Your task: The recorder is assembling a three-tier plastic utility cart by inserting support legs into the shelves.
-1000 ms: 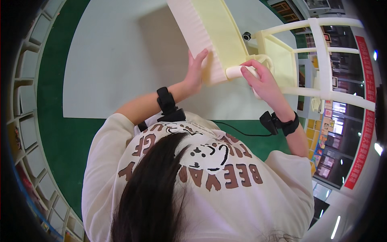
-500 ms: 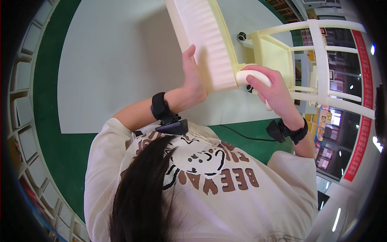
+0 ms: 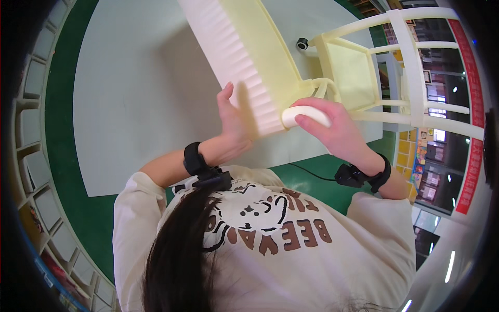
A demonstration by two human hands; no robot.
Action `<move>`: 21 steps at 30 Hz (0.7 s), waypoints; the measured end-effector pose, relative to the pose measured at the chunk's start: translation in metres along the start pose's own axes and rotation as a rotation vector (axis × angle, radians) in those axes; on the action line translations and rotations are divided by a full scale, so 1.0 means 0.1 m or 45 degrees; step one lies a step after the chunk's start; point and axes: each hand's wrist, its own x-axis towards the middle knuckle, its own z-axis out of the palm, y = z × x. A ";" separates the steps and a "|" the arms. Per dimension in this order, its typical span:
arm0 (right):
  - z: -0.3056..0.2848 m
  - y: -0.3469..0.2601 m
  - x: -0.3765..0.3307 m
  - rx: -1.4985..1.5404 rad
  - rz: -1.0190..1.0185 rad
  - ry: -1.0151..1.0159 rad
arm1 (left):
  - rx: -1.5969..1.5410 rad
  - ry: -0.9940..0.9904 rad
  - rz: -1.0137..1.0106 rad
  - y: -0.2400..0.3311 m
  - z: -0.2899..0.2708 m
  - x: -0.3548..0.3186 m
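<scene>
Head view, looking down over the person's hair and cream printed sweatshirt (image 3: 291, 244). One pale yellow plastic panel (image 3: 244, 57) with a ribbed white edge is held up in front of the chest, tilted so that it runs from the upper middle of the picture down toward the hands; its flat face is smooth and cream-yellow, its long side closely grooved. One left hand (image 3: 234, 127) lies open-palmed against the ribbed edge near the panel's lower end, thumb and fingers extended and pressed flat on it rather than curled. One right hand (image 3: 332, 130) is wrapped over one white rounded knob (image 3: 304, 113) at the panel's lower corner, fingers curved and grasping it. Two dark wrist straps are visible, one on the left wrist (image 3: 195, 158) and one on the right wrist (image 3: 371, 174). Just beyond the panel, to the right, stands one pale yellow frame (image 3: 400, 78) of rails and posts; whether it joins the panel cannot be told. One small dark round fitting (image 3: 302, 43) sits beside the frame's top. Below lies one grey-white floor mat (image 3: 130, 104) on a green floor (image 3: 60, 130); one thin black cable (image 3: 306, 174) crosses the green near the right forearm.
</scene>
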 end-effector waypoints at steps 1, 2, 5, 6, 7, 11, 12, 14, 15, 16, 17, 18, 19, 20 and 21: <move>0.01 -0.01 0.00 0.009 -0.004 0.013 | 0.029 0.026 0.048 0.01 0.00 0.00; 0.00 -0.03 0.01 0.051 0.038 -0.031 | 0.045 0.021 0.049 0.01 -0.03 0.01; 0.14 0.07 -0.02 0.087 -0.011 -0.055 | 0.070 -0.058 0.095 -0.07 -0.27 0.09; 0.20 0.11 -0.03 0.070 -0.100 -0.050 | 0.070 -0.041 0.122 -0.10 -0.40 0.12; 0.24 0.11 -0.04 0.078 -0.100 -0.037 | 0.070 -0.021 0.146 -0.12 -0.49 0.12; 0.40 0.11 -0.09 0.061 -0.106 -0.151 | 0.224 0.281 0.394 -0.15 -0.69 0.18; 0.41 0.12 -0.12 0.064 -0.118 -0.176 | 0.299 0.197 0.584 -0.16 -0.81 0.24; 0.41 0.14 -0.13 0.081 -0.118 -0.188 | 0.375 0.108 0.781 -0.17 -1.04 0.35; 0.39 0.16 -0.13 0.094 -0.108 -0.210 | 0.431 0.147 0.841 -0.19 -1.16 0.39; 0.35 0.25 -0.06 -0.003 -0.157 -0.103 | 0.487 0.194 0.909 -0.18 -1.26 0.41; 0.28 0.40 0.05 -0.100 -0.207 0.004 | 0.491 0.203 0.924 -0.16 -1.36 0.42; 0.16 0.57 0.17 -0.325 -0.231 0.275 | 0.506 0.248 0.882 -0.15 -1.42 0.43; 0.00 0.77 0.29 -0.555 -0.249 0.552 | 0.517 0.286 0.839 -0.14 -1.43 0.42; -0.19 1.03 0.41 -0.853 -0.312 0.662 | 0.523 0.276 0.844 -0.14 -1.41 0.40; -0.33 1.28 0.51 -1.150 -0.376 0.767 | 0.477 0.314 0.807 -0.12 -1.39 0.38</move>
